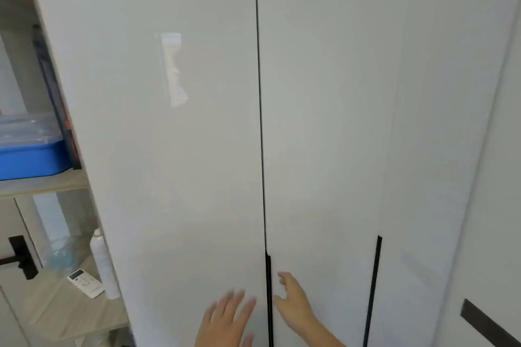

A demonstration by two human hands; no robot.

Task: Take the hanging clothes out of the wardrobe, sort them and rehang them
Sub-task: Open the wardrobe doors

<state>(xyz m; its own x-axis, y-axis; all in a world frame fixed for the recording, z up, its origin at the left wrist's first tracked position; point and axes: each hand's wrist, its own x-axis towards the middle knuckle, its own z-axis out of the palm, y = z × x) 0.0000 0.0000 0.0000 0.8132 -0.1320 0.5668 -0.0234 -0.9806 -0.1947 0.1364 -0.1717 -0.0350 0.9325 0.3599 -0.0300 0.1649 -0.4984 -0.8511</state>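
The wardrobe [197, 121] is being viewed from close in front and is filling most of the head view. Its fronts are being seen as glossy, pale grey-white flat panels; a bright window reflection is being shown on the left door [169, 149] at about 10 o'clock from frame centre. The left door and the right door [324, 135] are being seen closed, divided by a thin dark seam running 12 to 6 o'clock. A black strip handle [269, 301] is being seen along the lower seam, and a second black handle [373, 290] at 5 o'clock. No clothes are being shown.

The left hand [228, 321] is being held at 6 o'clock, blurred, fingers spread and straight against or just before the left door; contact cannot be told. The right hand [293, 304] is being held just at 3 o'clock of the seam handle, fingers loosely extended, nothing being grasped.

At 9 o'clock, a blue tub [31, 157] is being seen on a wooden shelf [42, 183]. At 8 o'clock, a white remote [86, 283] and a white bottle [104, 265] are being seen on a lower shelf.
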